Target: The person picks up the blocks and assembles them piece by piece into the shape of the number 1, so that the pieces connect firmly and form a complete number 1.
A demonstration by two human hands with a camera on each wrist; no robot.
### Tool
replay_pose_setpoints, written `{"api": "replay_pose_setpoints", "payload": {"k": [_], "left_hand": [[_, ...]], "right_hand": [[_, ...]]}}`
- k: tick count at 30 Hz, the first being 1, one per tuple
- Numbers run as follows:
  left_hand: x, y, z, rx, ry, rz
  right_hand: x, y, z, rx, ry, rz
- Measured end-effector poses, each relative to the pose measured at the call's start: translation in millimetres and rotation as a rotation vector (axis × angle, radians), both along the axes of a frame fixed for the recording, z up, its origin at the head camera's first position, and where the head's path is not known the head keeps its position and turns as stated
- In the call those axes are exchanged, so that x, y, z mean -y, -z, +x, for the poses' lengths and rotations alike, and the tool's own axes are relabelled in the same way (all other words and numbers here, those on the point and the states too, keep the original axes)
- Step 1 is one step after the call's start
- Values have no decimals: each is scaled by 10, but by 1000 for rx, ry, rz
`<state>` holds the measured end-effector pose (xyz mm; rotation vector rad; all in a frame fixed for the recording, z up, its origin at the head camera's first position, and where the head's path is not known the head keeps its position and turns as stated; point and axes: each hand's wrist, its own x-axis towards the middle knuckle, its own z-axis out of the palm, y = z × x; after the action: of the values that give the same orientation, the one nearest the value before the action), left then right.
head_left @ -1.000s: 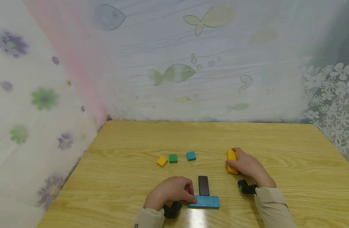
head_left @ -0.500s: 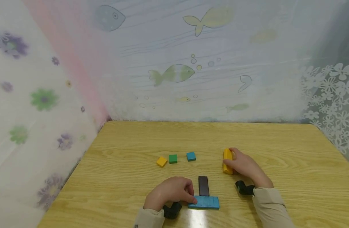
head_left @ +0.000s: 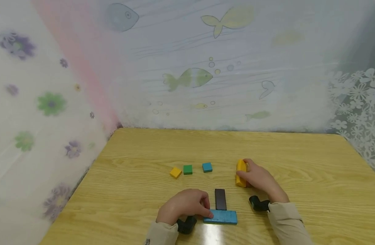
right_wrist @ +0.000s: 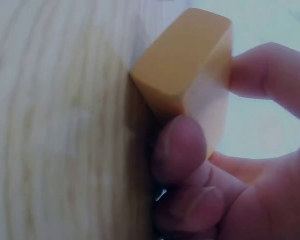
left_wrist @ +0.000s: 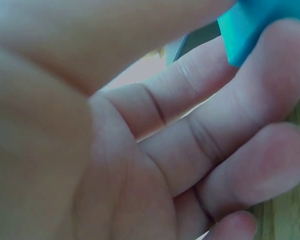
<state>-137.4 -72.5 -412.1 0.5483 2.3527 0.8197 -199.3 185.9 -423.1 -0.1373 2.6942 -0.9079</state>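
A long flat blue block [head_left: 224,217] lies crosswise near the front of the table. My left hand [head_left: 185,206] pinches its left end, thumb on top; in the left wrist view the blue block [left_wrist: 250,30] shows at the fingertips. Against its far edge stands a dark brown block [head_left: 220,199], forming a T shape. To the right and farther back, my right hand [head_left: 259,178] holds a yellow block [head_left: 239,170] between thumb and fingers. In the right wrist view the yellow block [right_wrist: 185,55] sits tilted, close over the wood, with fingers partly covering it.
Three small square tiles lie in a loose row behind the left hand: yellow [head_left: 175,173], green [head_left: 188,169] and blue [head_left: 207,167]. The wooden table [head_left: 144,146] meets a fish-patterned sheet [head_left: 187,115] along its back edge. Black wrist mounts [head_left: 186,225] sit under both wrists.
My right hand has moved left, bringing the yellow block with it toward the small blue tile. The left hand stays on the long blue block. The head view has shifted slightly.
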Motion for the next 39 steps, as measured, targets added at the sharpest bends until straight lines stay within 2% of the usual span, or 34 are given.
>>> {"api": "replay_pose_setpoints", "payload": {"k": [5,11,18,28,39], "left_hand": [[0,-11,3,-9,-1,10],[0,-12,6,-10,7,-7],[5,-12,10,-11,14,13],[1,-18,29,-31,7,-8],[-8,-36,17,-13,1,-13]], "right_hand": [[19,9,-19,1,42,3],[48,14,-48,39,94,-40],[92,16,-63,6,132,-15],[85,17,-48,-18,112,-16],[101,40,-85,-17,88,-14]]}}
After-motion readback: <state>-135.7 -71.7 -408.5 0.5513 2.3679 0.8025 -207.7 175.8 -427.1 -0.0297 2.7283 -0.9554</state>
